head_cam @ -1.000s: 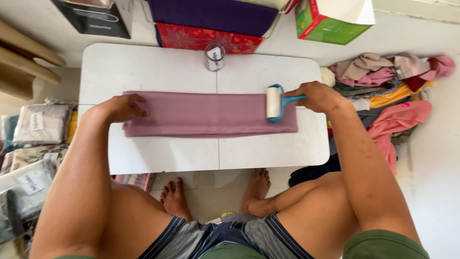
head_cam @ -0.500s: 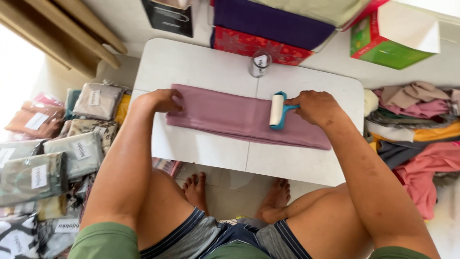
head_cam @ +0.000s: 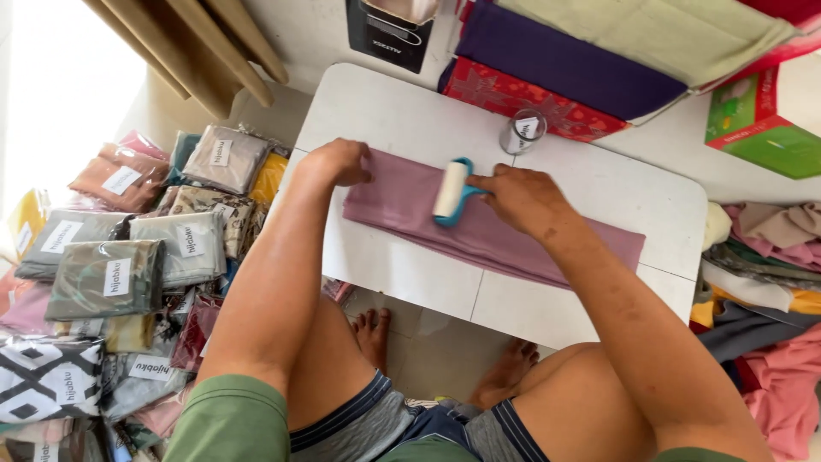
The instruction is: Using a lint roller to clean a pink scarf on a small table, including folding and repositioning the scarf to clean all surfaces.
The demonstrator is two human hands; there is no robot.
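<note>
Now we see the right hand (head_cam: pixel 523 198) with fingers clenched around the lint roller (head_cam: pixel 451 191), resting on the folded mauve cloth (head_cam: pixel 479 224) at frame centre; our left hand (head_cam: pixel 340 161) presses the cloth's left end onto the white tabletop (head_cam: pixel 402 111).

— What's on the white table (head_cam: pixel 590 184) along its far edge?

— 1 small clear jar (head_cam: pixel 522 131), standing upright near the middle of that edge.

— Past the far edge?

— A red patterned box (head_cam: pixel 522 96) under folded purple cloth (head_cam: pixel 564 60), a green box (head_cam: pixel 765 128) beyond the far right corner.

— And off the sides?

— Bagged, labelled fabrics (head_cam: pixel 111 265) piled on the floor past the left edge; loose pink and grey clothes (head_cam: pixel 770 291) heaped past the right edge.
</note>
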